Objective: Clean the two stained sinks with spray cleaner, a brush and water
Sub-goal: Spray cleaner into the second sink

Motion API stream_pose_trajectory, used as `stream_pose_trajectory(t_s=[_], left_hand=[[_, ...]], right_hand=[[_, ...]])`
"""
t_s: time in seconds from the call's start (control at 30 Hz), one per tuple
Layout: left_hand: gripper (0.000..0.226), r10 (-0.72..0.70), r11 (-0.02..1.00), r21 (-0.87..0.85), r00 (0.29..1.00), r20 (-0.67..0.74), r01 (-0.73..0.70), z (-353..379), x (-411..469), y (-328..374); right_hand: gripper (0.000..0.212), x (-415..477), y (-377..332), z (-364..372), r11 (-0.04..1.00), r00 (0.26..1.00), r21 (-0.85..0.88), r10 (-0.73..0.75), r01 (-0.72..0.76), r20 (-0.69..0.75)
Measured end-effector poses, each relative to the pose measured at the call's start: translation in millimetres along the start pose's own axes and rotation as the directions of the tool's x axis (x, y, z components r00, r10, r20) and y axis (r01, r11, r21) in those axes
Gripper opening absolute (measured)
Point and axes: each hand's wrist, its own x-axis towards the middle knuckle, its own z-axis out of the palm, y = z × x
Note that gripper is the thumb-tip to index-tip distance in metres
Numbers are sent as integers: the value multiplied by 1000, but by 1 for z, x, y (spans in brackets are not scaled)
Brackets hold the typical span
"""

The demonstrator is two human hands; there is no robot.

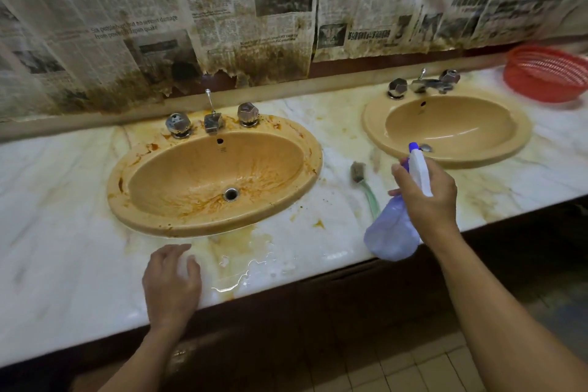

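Observation:
Two tan oval sinks are set in a marble counter. The left sink is streaked with orange-brown stains around its drain and rim. The right sink looks much cleaner. My right hand grips a pale blue spray bottle by its neck, white nozzle pointing up toward the right sink. A small brush with a green handle lies on the counter between the sinks, just left of the bottle. My left hand rests loosely on the counter's front edge below the left sink, holding nothing.
Chrome taps stand behind the left sink and the right sink. A red plastic basket sits at the far right. The marble counter has a puddle near its front edge. Stained newspaper covers the wall.

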Motion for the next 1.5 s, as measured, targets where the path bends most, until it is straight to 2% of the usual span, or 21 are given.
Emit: stream_pose_trajectory(t_s=[0.03,0.1,0.2,0.27,0.33,0.4,0.5,0.63,0.73,0.8,0.9,0.97,1.03,1.13,1.17,1.23,1.33,1.4,1.5], left_hand=[[21,104,994,-17,994,12,-104,8,-5,12],[31,300,954,-59,949,96,-295,24,-14,44],[47,431,902,-113,854,290,-417,53,-17,100],[60,458,875,-75,770,445,-478,76,-16,131],[74,422,855,-4,690,589,-519,97,-17,150],[76,389,827,69,656,647,-558,112,-19,156],[66,388,793,136,664,640,-594,116,-25,156],[66,389,795,133,665,638,-592,117,-25,157],[66,392,793,133,665,635,-595,117,-25,158],[66,388,795,133,664,640,-592,116,-26,158],[66,381,799,135,667,640,-586,116,-26,158],[66,386,806,118,666,638,-580,115,-26,158],[67,384,816,99,663,643,-569,114,-25,159],[71,375,851,35,653,658,-524,111,-19,161],[73,380,866,-9,646,662,-500,108,-16,161],[71,392,888,-82,653,648,-453,98,-10,158],[58,374,918,-114,736,564,-380,74,-3,142],[49,333,938,-101,787,520,-330,56,2,129],[43,314,946,-74,839,444,-314,28,15,104]], right_hand=[[13,6,2,-9,1000,999,-17,-13,12,-33],[17,18,7,-21,998,995,-43,-41,37,-89],[20,39,20,-29,989,984,-109,-115,100,-137],[26,50,35,-29,978,978,-158,-158,136,-136],[28,56,49,-27,974,979,-179,-160,137,-124],[27,60,58,-25,971,980,-199,-158,131,-125],[33,61,62,-26,967,982,-219,-155,130,-104],[62,47,69,-31,980,997,-187,67,-61,25],[93,38,81,-37,982,991,-169,101,-84,92],[112,32,85,-42,968,977,-194,183,-160,107],[114,28,89,-54,956,964,-194,245,-222,104],[118,26,89,-61,935,960,-263,269,-239,84],[114,17,89,-62,904,947,-302,322,-304,10],[77,-14,85,-51,871,948,-374,285,-317,-139],[64,-22,83,-46,863,955,-409,269,-296,-125],[46,-25,82,-32,852,961,-464,276,-243,5],[45,-14,75,0,781,934,-616,287,-101,211],[45,-7,71,23,692,920,-720,309,-44,241],[42,-3,73,49,589,903,-807,369,-43,221]])
